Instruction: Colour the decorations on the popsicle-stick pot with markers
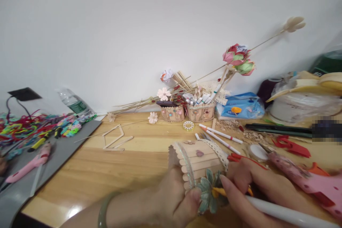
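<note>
My left hand (181, 196) is closed round a small holder of wooden craft sticks (207, 155), tilted on its side above the table. Glittery trim, white lace and a small dark piece decorate the holder. A blue-green flower (207, 188) sits on its near side, by my left thumb. Closed on a white marker pen (278, 212), my right hand (256, 185) brings the pen's orange front end to the flower's middle. Fingers cover part of the pen, and I cannot tell whether its tip touches the flower.
Two stick-sided holders (171, 113) with pens and dried stems stand against the wall. Loose markers (221, 135) and a tape roll (188, 125) lie in front. A pink glue gun (307, 178) is at right; another pink glue gun (29, 167) lies left by colourful pipe cleaners (24, 128).
</note>
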`<state>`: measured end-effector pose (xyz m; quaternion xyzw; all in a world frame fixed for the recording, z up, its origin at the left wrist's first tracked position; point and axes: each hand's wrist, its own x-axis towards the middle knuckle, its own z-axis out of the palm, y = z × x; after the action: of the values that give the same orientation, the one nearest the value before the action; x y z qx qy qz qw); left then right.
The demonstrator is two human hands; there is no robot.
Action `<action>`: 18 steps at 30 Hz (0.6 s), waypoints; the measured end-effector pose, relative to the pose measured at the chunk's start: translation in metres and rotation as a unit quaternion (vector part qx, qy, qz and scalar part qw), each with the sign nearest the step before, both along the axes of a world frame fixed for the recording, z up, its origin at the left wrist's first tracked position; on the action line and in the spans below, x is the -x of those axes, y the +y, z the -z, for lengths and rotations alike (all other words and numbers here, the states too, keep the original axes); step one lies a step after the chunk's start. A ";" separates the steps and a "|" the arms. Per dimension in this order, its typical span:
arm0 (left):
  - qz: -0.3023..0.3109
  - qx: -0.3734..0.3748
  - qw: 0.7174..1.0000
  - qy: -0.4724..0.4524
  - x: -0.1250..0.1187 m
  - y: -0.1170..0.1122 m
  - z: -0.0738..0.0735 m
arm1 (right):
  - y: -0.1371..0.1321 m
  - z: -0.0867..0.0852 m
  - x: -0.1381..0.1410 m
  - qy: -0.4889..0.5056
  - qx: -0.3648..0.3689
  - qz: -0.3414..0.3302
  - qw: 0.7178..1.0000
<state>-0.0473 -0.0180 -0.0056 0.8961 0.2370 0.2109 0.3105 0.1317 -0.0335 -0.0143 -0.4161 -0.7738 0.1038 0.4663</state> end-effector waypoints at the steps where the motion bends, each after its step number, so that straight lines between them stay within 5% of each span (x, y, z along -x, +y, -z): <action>1: 0.001 0.001 1.000 -0.002 -0.001 0.000 -0.001 | 0.001 -0.001 0.000 -0.006 0.005 0.001 1.000; 6: 0.008 0.002 1.000 0.007 -0.003 0.001 -0.005 | 0.003 -0.001 0.000 -0.004 0.035 -0.020 0.999; 13: 0.022 0.017 0.999 -0.037 0.010 0.001 0.021 | 0.004 0.005 -0.005 0.196 0.163 0.019 0.967; 18: 0.013 0.097 0.992 -0.083 0.010 -0.001 0.027 | 0.001 0.004 -0.004 0.199 0.164 0.004 0.966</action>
<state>-0.0573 -0.0188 -0.0331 0.8441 0.2186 0.2565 0.4170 0.1358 -0.0323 -0.0182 -0.4613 -0.6357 0.3084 0.5367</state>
